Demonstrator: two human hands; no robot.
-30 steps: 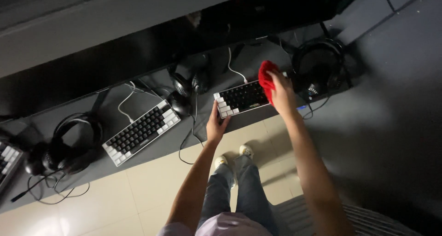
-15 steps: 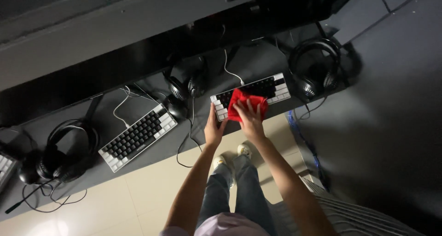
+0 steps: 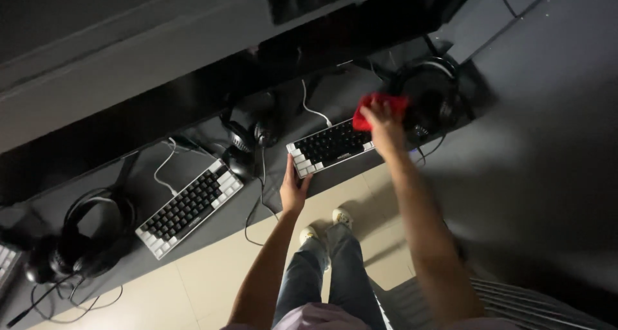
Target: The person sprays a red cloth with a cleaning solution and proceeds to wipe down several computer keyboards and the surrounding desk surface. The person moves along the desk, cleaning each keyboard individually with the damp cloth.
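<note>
Head view, looking straight down a dark desk [image 3: 212, 240]. The left hand [image 3: 293, 190] sits at the desk's front edge, fingers curled around the near-left corner of the keyboard [image 3: 330, 147], thumb on the key side, pinning it in place. The right hand [image 3: 384, 125] is at the keyboard's far-right end, fingers bunched tight on a red cloth [image 3: 378, 105], which is pressed against the back-right corner of the keyboard and spills just past it. A white cable [image 3: 311, 105] runs from the keyboard's rear towards the back of the desk.

Just right of the cloth lies a black headset [image 3: 430, 95], near the desk's right end. Another headset [image 3: 252, 132] rests left of the keyboard, close to the back. Further left along the front edge a second keyboard [image 3: 188, 209] lies at a slant, well apart from the hands, and a third headset [image 3: 84, 237] lies near the left end with loose cords trailing off the edge. Below the desk, the person's legs in jeans [image 3: 328, 272] and pale shoes [image 3: 325, 224] stand on a light tiled floor [image 3: 180, 291].
</note>
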